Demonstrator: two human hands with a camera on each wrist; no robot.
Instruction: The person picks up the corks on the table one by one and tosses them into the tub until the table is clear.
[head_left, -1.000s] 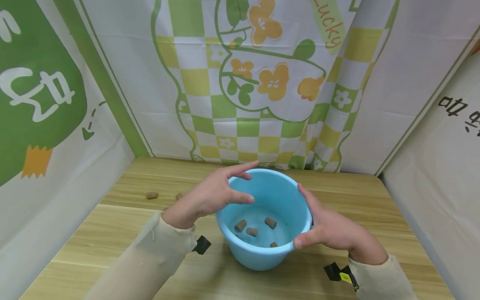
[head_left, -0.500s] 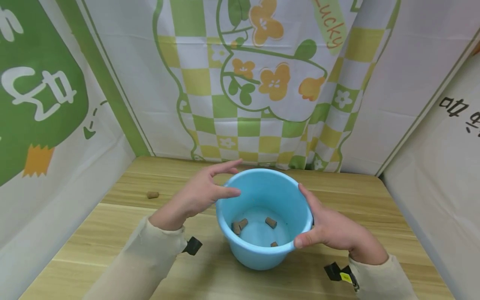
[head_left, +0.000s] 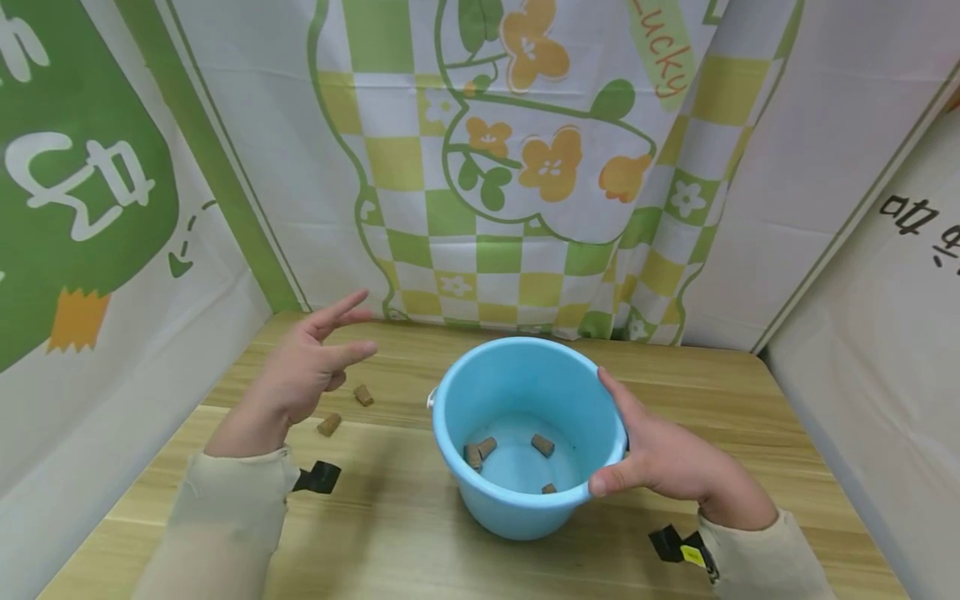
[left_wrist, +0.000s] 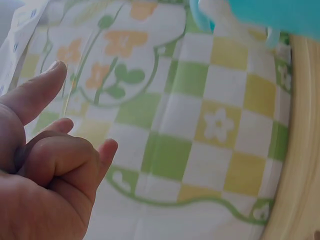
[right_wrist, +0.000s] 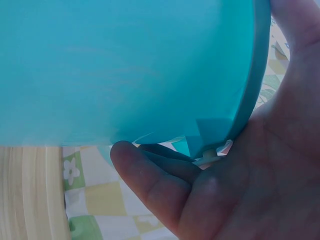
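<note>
A light blue bucket (head_left: 517,517) stands upright on the table, with several brown corks (head_left: 543,446) at its bottom. My right hand (head_left: 667,454) grips the bucket's right rim, thumb at the front; in the right wrist view its fingers (right_wrist: 150,185) lie against the outer wall. Off to the left, my left hand (head_left: 300,367) is raised over the table with some fingers stretched out and others bent, holding nothing. Close by it on the wood lie two loose corks, one cork (head_left: 363,395) just beyond the other cork (head_left: 329,424).
The wooden table (head_left: 712,400) backs onto a hanging cloth (head_left: 517,275) with green and yellow checks. Printed fabric walls close in both sides. A white handle joint (head_left: 431,400) sticks out at the bucket's left rim.
My left hand has moved left from over the bucket to above the loose corks. Inside the bucket, one cork has shifted to the left wall. My right hand has stayed put.
</note>
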